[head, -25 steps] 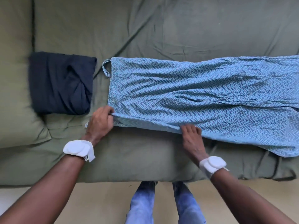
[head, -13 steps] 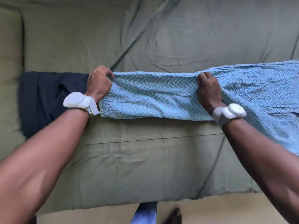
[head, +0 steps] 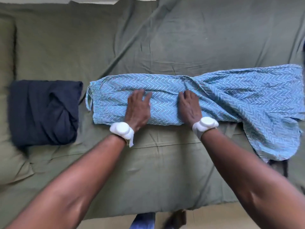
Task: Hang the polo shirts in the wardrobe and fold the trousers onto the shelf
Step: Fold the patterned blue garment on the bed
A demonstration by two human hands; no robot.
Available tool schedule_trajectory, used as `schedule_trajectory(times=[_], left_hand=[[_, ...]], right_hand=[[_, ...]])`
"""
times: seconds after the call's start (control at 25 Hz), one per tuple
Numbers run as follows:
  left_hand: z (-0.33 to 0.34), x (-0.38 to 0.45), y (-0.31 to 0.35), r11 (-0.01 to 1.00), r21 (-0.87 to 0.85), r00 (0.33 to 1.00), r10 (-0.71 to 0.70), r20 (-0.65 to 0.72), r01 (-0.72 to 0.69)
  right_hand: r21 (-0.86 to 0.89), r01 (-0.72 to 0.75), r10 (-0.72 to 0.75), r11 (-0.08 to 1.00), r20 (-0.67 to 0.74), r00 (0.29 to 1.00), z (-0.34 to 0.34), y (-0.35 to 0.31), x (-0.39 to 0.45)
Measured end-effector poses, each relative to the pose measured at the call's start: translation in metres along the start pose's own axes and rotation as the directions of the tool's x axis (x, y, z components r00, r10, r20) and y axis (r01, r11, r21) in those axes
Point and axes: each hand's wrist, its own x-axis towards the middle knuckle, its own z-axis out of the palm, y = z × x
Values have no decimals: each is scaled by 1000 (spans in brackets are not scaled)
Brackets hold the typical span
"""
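Light blue zigzag-patterned trousers [head: 231, 96] lie folded lengthwise across the green bed, waistband to the left and legs spreading off to the right. My left hand [head: 137, 108] lies flat on the folded cloth near the waist, fingers straight. My right hand [head: 189, 106] presses the cloth a little to the right, fingers spread and slightly bent at a crease. A dark navy folded garment [head: 42, 111] sits to the left of the trousers, apart from them.
The green sheet [head: 165, 47] covers the whole bed, with a pillow [head: 6, 80] at the left edge. The bed's near edge and a strip of floor with my feet [head: 143, 220] show at the bottom. A dark strap [head: 284, 169] hangs at the right.
Both hands lifted the near edge of the trousers, carried it over to the far side, let go, and now rest flat on the folded cloth.
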Motion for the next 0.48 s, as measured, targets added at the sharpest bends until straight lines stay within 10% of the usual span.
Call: schedule_trajectory(times=[0.24, 0.48], left_hand=[[35, 25, 75, 998, 43, 932, -57, 357, 44], [49, 53, 144, 962, 168, 942, -249, 224, 215]], right_hand=[[43, -472, 444, 880, 274, 853, 6, 38, -20], [134, -325, 261, 936, 354, 898, 8, 71, -21]])
